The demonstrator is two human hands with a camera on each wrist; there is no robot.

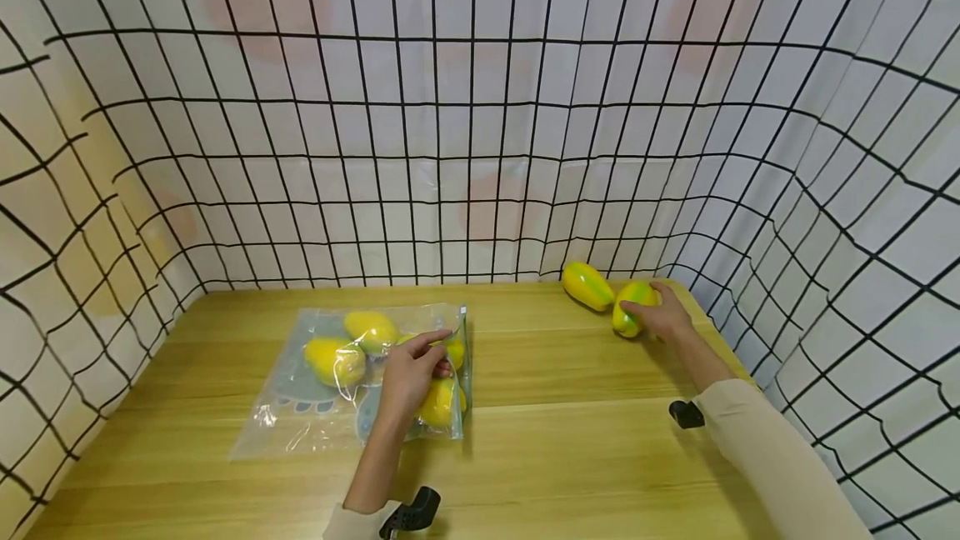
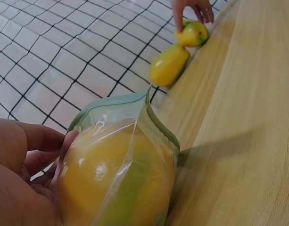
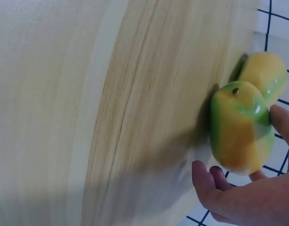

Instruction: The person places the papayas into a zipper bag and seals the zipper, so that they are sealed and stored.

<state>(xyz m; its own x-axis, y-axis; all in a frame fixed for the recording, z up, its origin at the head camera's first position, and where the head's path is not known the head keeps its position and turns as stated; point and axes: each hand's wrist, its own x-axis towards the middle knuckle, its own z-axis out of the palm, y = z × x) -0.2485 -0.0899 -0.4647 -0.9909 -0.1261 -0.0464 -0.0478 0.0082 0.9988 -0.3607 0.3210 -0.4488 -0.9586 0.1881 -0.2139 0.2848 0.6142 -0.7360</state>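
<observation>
A clear zip bag (image 1: 288, 432) lies on the table with several yellow fruits (image 1: 335, 362) inside. My left hand (image 1: 408, 377) holds the bag by its mouth, fingertips pinching the rim near the green zip strip (image 2: 120, 99). Inside that mouth shows a large yellow-and-green fruit (image 2: 116, 174). At the back right, my right hand (image 1: 667, 315) is spread around a papaya-shaped yellow-and-green fruit (image 1: 633, 307). In the right wrist view one fingertip (image 3: 281, 117) meets this fruit (image 3: 241, 127), while another stands apart from its side. A second such fruit (image 1: 587, 286) lies against it.
The wooden table (image 1: 540, 457) is enclosed at the back and sides by black wire mesh (image 1: 472, 157) with pale cloth behind it. Both loose fruits lie close to the back mesh. Black wrist cameras (image 1: 686, 414) sit at both sleeves.
</observation>
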